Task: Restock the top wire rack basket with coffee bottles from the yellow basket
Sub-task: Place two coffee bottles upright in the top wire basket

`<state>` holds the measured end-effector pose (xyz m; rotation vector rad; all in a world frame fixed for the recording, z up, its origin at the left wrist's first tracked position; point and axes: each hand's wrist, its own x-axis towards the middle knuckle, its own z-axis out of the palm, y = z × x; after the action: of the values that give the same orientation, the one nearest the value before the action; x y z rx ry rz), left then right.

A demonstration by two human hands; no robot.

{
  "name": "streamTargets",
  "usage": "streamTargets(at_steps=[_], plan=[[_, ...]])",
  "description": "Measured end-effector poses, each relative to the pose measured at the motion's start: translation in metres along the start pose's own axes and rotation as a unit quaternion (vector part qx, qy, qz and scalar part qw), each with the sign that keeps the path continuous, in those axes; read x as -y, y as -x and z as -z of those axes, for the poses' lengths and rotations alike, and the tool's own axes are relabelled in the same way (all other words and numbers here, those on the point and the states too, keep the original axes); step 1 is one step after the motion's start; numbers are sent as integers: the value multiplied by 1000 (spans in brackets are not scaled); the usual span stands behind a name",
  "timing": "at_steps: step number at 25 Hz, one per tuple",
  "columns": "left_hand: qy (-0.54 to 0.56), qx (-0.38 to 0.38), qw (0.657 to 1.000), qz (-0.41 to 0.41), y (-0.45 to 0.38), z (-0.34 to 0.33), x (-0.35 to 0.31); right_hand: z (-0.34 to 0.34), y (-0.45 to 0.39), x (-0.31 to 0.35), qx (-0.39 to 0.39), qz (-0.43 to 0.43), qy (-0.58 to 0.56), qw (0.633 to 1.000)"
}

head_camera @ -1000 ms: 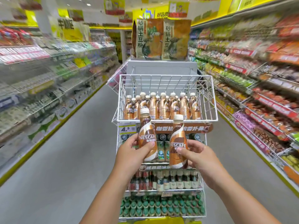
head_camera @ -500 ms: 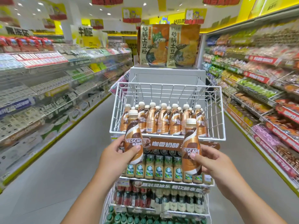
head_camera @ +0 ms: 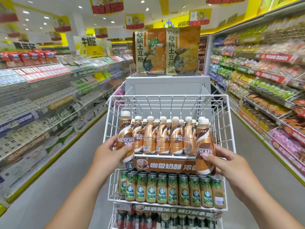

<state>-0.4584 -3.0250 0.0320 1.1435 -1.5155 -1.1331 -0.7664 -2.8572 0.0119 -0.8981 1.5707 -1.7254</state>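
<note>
My left hand (head_camera: 110,152) grips a brown Nescafe coffee bottle (head_camera: 125,138) upright at the front left corner of the white top wire basket (head_camera: 168,97). My right hand (head_camera: 229,164) holds a second Nescafe bottle (head_camera: 204,146) upright at the basket's front right corner. Several matching bottles (head_camera: 165,136) stand in a row inside the basket's front half. The rear half of the basket shows bare wire. The yellow basket is out of view.
Below the top basket, a tier of green-labelled Starbucks bottles (head_camera: 171,190) and a lower tier of dark bottles (head_camera: 148,219) fill the rack. Snack boxes (head_camera: 166,50) stand on the grey unit behind. Stocked shelves line both aisles, left (head_camera: 41,96) and right (head_camera: 264,80).
Both hands have risen and spread apart, carrying the two bottles from in front of the rack's lower tier up to the front corners of the top basket.
</note>
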Motion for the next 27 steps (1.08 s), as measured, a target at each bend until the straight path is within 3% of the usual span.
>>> streamTargets(at_steps=[12,21,27], plan=[[-141,4,989,31,-107,0,46,-1,-40,24,-133,12,99,986],[-250,8,968,24,-121,-11,61,6,-62,14,-186,-20,150,971],[-224,-12,974,3,-113,-9,57,2,-82,5,-220,-41,265,938]])
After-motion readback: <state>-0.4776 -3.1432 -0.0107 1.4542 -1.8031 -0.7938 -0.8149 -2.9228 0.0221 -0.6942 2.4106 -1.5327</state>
